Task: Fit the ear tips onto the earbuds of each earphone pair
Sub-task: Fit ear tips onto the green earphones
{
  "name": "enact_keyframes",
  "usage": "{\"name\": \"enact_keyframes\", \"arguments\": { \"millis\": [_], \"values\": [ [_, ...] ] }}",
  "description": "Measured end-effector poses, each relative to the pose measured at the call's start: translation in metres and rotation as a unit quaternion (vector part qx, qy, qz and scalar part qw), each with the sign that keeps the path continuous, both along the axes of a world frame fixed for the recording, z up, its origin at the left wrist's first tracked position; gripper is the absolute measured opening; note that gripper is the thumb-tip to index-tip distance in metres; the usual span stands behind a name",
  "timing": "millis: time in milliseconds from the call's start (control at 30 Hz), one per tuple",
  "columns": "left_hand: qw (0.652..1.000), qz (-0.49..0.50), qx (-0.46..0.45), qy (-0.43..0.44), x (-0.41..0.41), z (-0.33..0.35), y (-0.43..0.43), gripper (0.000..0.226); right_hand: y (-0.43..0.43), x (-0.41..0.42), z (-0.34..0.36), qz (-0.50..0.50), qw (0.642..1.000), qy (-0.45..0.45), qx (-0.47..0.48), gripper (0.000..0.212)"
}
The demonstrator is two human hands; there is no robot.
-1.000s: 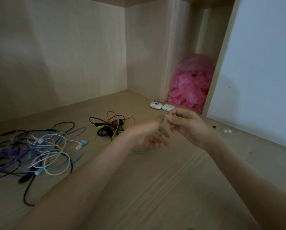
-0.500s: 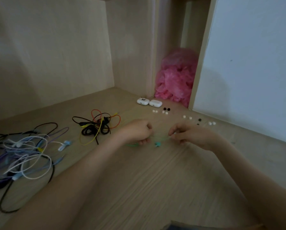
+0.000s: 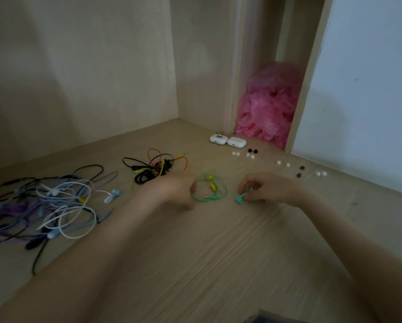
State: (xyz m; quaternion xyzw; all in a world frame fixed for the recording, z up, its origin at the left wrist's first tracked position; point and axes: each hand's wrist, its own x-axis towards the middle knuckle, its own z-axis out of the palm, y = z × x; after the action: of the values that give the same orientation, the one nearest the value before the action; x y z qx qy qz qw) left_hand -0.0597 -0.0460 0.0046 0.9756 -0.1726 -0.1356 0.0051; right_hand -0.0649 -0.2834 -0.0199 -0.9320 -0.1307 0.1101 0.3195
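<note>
A green earphone cable (image 3: 209,190) with yellow parts lies coiled on the wooden surface (image 3: 218,252). My right hand (image 3: 269,188) pinches its teal earbud (image 3: 239,198) low against the wood, just right of the coil. My left hand (image 3: 175,190) is blurred, its fingers curled down at the coil's left edge; whether it holds the cable is unclear. Loose white ear tips (image 3: 250,155) and black ear tips (image 3: 252,150) lie in pairs behind the hands, with more white ear tips (image 3: 321,173) to the right.
Two white earbud cases (image 3: 228,139) sit by a pink plastic bag (image 3: 269,106) in the back nook. A black, red and yellow cable tangle (image 3: 155,167) lies left of the coil. A larger white, blue and purple tangle (image 3: 46,206) sits far left. Wooden walls close in behind.
Both hands came down from mid-air to the surface and drew apart. The green cable now lies coiled between them, and the view has tilted to show the ear tips.
</note>
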Motion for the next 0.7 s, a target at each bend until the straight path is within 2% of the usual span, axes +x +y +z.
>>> {"name": "enact_keyframes", "arguments": {
  "millis": [100,200,267,333,400,433,467,567,633,700],
  "values": [
    [0.999,-0.027,-0.002,-0.035,0.002,-0.005,0.0,0.023,0.004,0.001,-0.001,-0.003,0.999,-0.02,-0.042,0.014],
    [0.993,-0.053,-0.098,-0.022,0.005,-0.004,0.002,0.004,0.007,0.001,-0.001,-0.006,0.998,-0.023,-0.065,0.008],
    [0.987,-0.067,-0.147,-0.005,0.001,0.003,0.002,0.008,0.007,-0.002,0.001,-0.004,0.998,0.0,-0.058,0.006],
    [0.985,-0.066,-0.148,0.064,-0.006,0.012,0.0,0.011,0.005,-0.007,0.007,0.008,0.998,0.049,-0.037,0.01],
    [0.963,-0.035,-0.18,0.199,-0.013,0.018,-0.003,0.017,0.001,-0.011,0.014,0.014,0.995,0.091,-0.025,0.017],
    [0.953,-0.021,-0.191,0.234,-0.015,0.02,-0.004,0.02,-0.001,-0.013,0.016,0.011,0.995,0.101,-0.014,0.019],
    [0.954,-0.018,-0.194,0.227,-0.015,0.021,-0.004,0.023,-0.002,-0.014,0.017,0.001,0.995,0.101,0.003,0.02],
    [0.97,-0.008,-0.228,0.085,-0.005,0.018,-0.008,0.019,-0.005,-0.014,0.019,-0.035,0.993,0.049,0.1,0.015],
    [0.945,0.017,-0.322,0.06,0.0,0.017,-0.015,0.018,-0.005,-0.012,0.02,-0.04,0.986,0.003,0.16,0.013],
    [0.911,0.03,-0.403,0.079,0.002,0.016,-0.027,0.022,-0.002,-0.011,0.021,-0.045,0.979,-0.031,0.196,0.011]
  ]
}}
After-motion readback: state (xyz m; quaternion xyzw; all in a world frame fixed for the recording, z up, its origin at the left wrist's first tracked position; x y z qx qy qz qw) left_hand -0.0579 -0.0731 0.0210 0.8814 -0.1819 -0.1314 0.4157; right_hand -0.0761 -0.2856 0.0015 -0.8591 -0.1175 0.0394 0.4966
